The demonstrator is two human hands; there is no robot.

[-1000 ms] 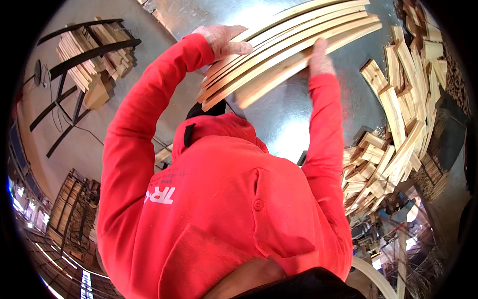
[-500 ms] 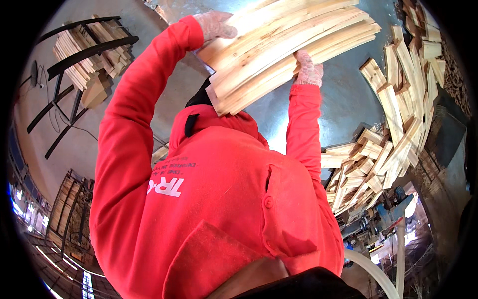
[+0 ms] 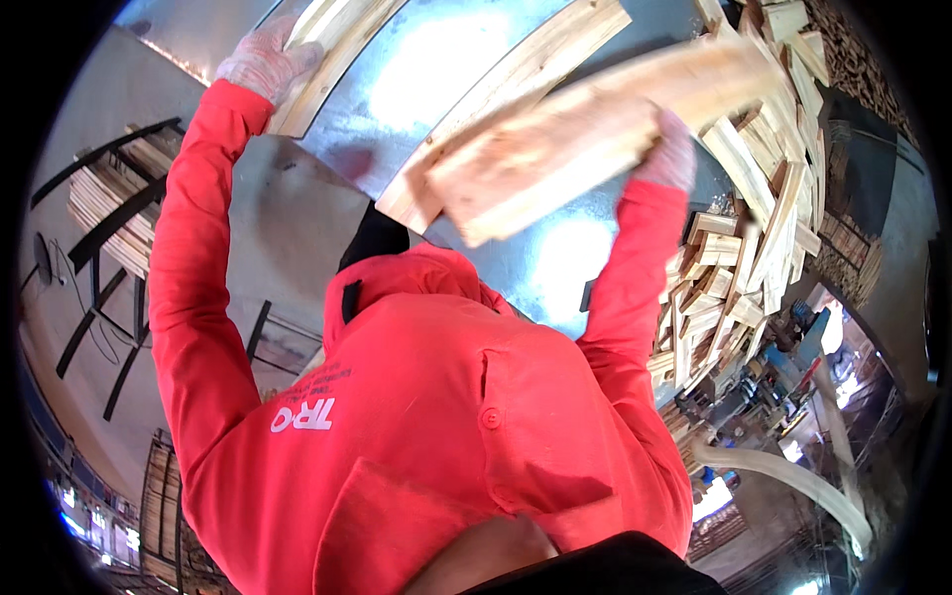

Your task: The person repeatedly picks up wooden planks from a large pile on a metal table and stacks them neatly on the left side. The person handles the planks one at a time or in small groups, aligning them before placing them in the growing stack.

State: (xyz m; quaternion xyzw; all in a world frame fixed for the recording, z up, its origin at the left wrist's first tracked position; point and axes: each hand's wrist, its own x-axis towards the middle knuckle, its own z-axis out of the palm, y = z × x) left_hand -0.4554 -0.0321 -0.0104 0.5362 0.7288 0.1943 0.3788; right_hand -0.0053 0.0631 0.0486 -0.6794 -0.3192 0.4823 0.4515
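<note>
My left hand [image 3: 268, 64], in a pale work glove, grips curved wooden boards [image 3: 342, 64] at the far left of the metal tabletop [image 3: 436, 64]. In my right hand [image 3: 670, 154], also gloved, is a wide curved wooden board [image 3: 585, 134], held by its right part and tilted above the table. Motion blurs this board, and I cannot tell whether it is one piece or several. Under its left end, a single curved wooden plank [image 3: 516, 89] lies on the metal.
A large heap of cut wooden pieces [image 3: 739, 253] rises at the right, close to my right arm. To the left stands a black metal rack [image 3: 114, 213] stacked with boards. A pale hose [image 3: 783, 486] curves at the lower right, near machinery.
The bundle of boards has been parted. My left hand has moved left with some boards, my right hand has shifted right with another, and one plank lies between them.
</note>
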